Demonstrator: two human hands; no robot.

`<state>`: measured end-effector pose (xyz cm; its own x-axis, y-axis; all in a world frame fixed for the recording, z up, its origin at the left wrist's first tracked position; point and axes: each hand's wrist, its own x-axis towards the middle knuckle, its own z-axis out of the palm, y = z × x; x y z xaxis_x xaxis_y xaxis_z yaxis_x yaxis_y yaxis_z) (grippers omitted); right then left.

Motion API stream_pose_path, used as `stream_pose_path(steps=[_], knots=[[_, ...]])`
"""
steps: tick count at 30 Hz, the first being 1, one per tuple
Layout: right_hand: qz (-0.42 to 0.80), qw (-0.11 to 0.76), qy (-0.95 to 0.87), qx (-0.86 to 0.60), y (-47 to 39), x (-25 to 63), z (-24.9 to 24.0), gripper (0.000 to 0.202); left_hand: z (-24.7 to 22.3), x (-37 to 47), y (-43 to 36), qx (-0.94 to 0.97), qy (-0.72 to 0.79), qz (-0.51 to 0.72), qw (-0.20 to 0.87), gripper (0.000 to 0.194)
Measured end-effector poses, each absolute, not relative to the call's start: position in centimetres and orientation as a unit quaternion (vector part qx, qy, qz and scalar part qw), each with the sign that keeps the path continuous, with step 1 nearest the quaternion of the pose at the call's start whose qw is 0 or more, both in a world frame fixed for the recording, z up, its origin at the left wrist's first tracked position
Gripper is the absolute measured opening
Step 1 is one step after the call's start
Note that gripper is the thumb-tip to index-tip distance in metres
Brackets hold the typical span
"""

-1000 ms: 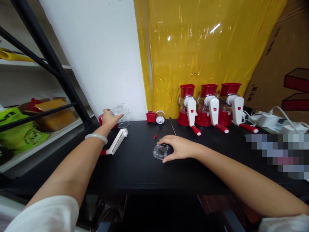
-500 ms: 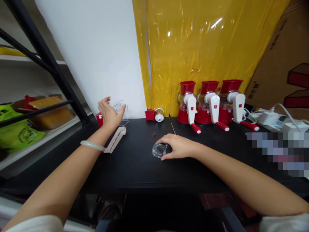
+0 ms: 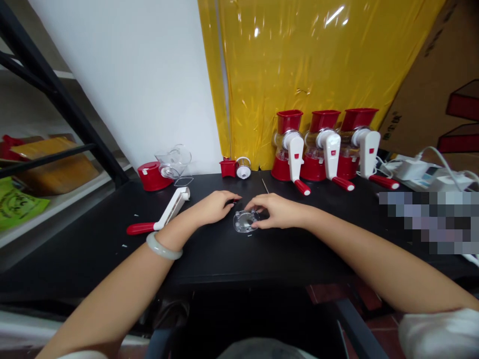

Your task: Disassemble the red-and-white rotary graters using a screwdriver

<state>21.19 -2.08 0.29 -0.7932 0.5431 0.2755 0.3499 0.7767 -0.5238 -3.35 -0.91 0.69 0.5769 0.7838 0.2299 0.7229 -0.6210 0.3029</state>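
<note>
My right hand (image 3: 275, 209) grips the right edge of a clear plastic part (image 3: 245, 222), rounded and flat, low over the black tabletop. Beside it, my left hand (image 3: 217, 207) has its thumb and fingers apart around a small red piece (image 3: 234, 201), mostly hidden by the fingers; firm contact does not show. Left of that forearm lies a white crank arm with a red handle (image 3: 140, 228). Behind it are a red base (image 3: 153, 176) and a clear plastic housing (image 3: 175, 160). A thin metal rod (image 3: 265, 186) lies behind my right hand.
Three red-and-white rotary graters (image 3: 290, 144) stand at the back right. A small red part (image 3: 228, 168) and a grater drum (image 3: 243, 169) sit against the yellow-wrapped panel. White chargers and cables (image 3: 411, 167) lie at the right. A metal-framed shelf (image 3: 75, 114) is at the left.
My left hand has left the clear housing at the back left and come down to the small red piece. My right hand keeps the clear part in nearly the same place.
</note>
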Motion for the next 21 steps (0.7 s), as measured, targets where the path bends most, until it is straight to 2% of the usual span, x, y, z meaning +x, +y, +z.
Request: stream_pose_path(steps=[4,9,16,21], knots=[[0.305,0.244,-0.883,-0.259,-1.5,21.6,0.2,0.036,0.8,-3.4,-1.2,0.892,0.408,0.169,0.099,0.043],[0.394,0.314,-0.819,-0.274,-0.6,22.7,0.8,0.035,1.3,-2.6,-2.2,0.890,0.392,0.187,0.138,0.037],[0.473,0.405,-0.711,-0.327,0.5,23.3,1.1,0.038,0.8,-1.5,-3.5,0.859,0.380,0.235,0.251,0.048],[0.526,0.444,-0.650,-0.321,1.1,23.2,0.5,0.038,0.5,-0.9,-4.0,0.844,0.356,0.249,0.315,0.047]])
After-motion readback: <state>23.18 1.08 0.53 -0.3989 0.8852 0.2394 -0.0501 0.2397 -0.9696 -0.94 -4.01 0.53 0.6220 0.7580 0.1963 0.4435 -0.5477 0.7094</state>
